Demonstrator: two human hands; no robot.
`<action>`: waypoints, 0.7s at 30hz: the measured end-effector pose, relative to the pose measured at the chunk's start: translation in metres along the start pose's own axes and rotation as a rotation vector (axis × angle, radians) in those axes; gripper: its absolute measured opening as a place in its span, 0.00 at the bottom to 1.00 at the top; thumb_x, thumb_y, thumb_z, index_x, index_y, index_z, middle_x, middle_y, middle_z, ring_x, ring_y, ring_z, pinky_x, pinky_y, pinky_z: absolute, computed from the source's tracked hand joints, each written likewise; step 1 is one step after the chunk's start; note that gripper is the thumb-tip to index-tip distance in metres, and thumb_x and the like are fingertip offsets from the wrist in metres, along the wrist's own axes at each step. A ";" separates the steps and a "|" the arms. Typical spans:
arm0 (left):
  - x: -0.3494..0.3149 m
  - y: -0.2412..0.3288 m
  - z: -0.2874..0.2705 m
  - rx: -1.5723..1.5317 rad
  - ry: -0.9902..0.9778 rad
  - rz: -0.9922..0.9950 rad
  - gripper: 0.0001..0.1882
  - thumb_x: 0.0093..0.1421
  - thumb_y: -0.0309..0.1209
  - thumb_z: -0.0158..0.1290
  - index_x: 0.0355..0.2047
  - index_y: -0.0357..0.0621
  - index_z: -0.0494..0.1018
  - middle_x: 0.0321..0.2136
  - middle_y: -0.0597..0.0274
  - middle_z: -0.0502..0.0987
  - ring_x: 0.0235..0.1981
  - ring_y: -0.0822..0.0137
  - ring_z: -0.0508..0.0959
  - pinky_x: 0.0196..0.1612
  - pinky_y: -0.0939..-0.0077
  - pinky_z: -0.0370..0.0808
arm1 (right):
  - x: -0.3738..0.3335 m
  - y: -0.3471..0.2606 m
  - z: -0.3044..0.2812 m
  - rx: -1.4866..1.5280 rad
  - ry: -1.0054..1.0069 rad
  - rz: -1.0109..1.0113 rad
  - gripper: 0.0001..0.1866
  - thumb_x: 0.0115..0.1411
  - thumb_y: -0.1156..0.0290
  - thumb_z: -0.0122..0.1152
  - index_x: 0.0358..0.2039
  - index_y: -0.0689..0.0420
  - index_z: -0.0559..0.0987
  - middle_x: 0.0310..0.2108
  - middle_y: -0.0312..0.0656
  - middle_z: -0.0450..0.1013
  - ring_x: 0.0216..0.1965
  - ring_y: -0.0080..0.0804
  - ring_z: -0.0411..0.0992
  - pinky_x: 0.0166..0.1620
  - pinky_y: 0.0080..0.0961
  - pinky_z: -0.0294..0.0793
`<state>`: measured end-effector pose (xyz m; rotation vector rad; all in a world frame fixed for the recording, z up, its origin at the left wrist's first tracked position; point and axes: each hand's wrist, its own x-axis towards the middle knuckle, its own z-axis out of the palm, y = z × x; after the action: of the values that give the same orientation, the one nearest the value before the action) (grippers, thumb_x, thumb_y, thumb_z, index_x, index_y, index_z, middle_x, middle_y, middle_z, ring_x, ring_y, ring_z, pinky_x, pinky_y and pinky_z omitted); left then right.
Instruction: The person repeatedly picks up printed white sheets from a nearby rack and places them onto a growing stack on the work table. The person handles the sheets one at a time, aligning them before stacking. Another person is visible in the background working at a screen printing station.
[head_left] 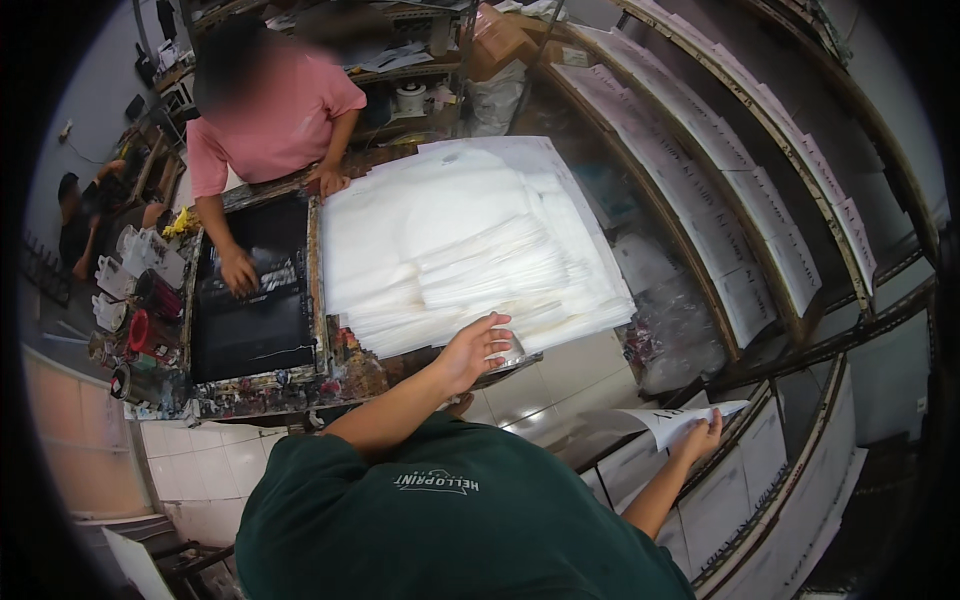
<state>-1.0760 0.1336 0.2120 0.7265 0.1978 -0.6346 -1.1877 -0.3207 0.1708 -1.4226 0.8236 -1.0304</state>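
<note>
My left hand (478, 350) is held by the near edge of a large stack of thin white sheets (450, 210), its fingers apart and slightly curled, with nothing gripped. A small greyish shiny thing (511, 353) shows just beyond those fingers; I cannot make out what it is. Down at the right, my right hand (698, 436) pinches a printed white sheet (660, 424) by its edge. That sheet bends and hangs over the drying rack (768, 480), where more printed sheets lie.
Across the table a person in a pink shirt (290, 125) rests a hand on a dark framed printing screen (250, 330). Jars and cups, including a red jar (150, 330), crowd the table's left end. Tall racks of printed sheets (690, 200) curve along the right.
</note>
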 end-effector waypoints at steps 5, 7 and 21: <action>0.007 0.005 -0.002 -0.008 0.019 0.011 0.20 0.58 0.48 0.47 0.44 0.49 0.66 0.35 0.68 0.68 0.37 0.74 0.67 0.39 0.78 0.65 | 0.011 0.021 -0.005 0.061 0.008 0.048 0.24 0.48 0.84 0.43 0.47 0.56 0.71 0.21 0.29 0.61 0.17 0.16 0.56 0.20 0.14 0.57; 0.008 0.006 -0.001 -0.017 0.025 0.007 0.20 0.59 0.47 0.46 0.45 0.48 0.66 0.35 0.67 0.68 0.37 0.74 0.68 0.39 0.78 0.66 | 0.015 0.026 -0.006 -0.011 0.053 0.029 0.24 0.48 0.84 0.43 0.47 0.55 0.72 0.20 0.29 0.60 0.17 0.16 0.55 0.20 0.15 0.56; -0.001 0.010 -0.003 -0.059 0.100 0.067 0.16 0.57 0.48 0.48 0.40 0.53 0.68 0.31 0.70 0.68 0.34 0.75 0.67 0.36 0.79 0.64 | 0.013 0.018 0.010 -0.152 -0.029 -0.063 0.23 0.49 0.82 0.40 0.47 0.59 0.72 0.21 0.27 0.56 0.19 0.17 0.52 0.23 0.15 0.53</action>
<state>-1.0706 0.1420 0.2162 0.7058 0.2823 -0.5273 -1.1726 -0.3314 0.1548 -1.5974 0.8552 -1.0088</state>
